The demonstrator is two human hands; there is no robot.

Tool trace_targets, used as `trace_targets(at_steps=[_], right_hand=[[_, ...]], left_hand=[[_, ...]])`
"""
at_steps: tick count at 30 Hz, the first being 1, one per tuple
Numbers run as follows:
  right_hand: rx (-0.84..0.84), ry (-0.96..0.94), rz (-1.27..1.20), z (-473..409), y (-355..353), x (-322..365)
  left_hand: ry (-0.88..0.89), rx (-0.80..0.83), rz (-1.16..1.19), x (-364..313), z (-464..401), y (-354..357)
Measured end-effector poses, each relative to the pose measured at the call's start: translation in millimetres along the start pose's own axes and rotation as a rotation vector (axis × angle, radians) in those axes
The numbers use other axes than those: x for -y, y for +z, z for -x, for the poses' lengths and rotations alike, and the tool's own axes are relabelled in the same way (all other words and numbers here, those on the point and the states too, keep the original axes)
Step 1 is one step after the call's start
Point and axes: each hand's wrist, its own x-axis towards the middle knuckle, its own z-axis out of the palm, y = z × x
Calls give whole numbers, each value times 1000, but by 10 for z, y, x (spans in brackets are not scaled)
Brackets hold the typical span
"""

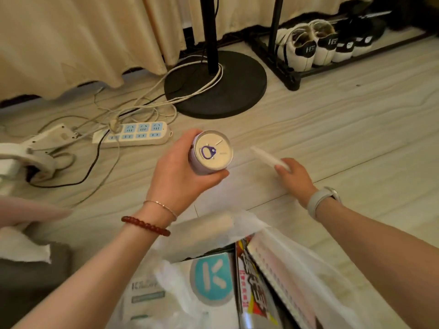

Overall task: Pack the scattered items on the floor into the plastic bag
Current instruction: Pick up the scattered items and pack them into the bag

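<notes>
My left hand (180, 176) wraps the purple ring-pull can (211, 151), upright, with the open white plastic bag (237, 226) directly below-near; my right hand (295, 176) pinches a flat white strip (268, 157).

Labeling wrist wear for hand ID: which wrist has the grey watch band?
The right hand wrist: it carries the grey watch band. The left hand wrist has a red bead bracelet and a thin chain instead.
</notes>
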Motion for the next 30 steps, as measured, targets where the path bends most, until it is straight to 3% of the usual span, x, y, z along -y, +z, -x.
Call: trace_targets(at_steps=[3,6,11,19,24,26,30], right_hand=[[54,29,-234,458,-213,408],[-16,-62,-238,1031,-563,772],[13,-290,125,1975,-989,866],[60,-638,968,2508,-678,390],[55,-692,980,2480,-714,223],[20,-648,895,2450,-802,227],[211,-204,698,2278,-904,183]], left_hand=[[28,4,82,-320,230,-114],[69,56,132,-534,430,-266],[-2,108,175,-617,770,-331],[-48,143,186,-654,1070,-215],[-36,201,223,-737,1179,-179],[-27,215,235,-760,1196,-171],[-20,222,290,-819,1221,-128]])
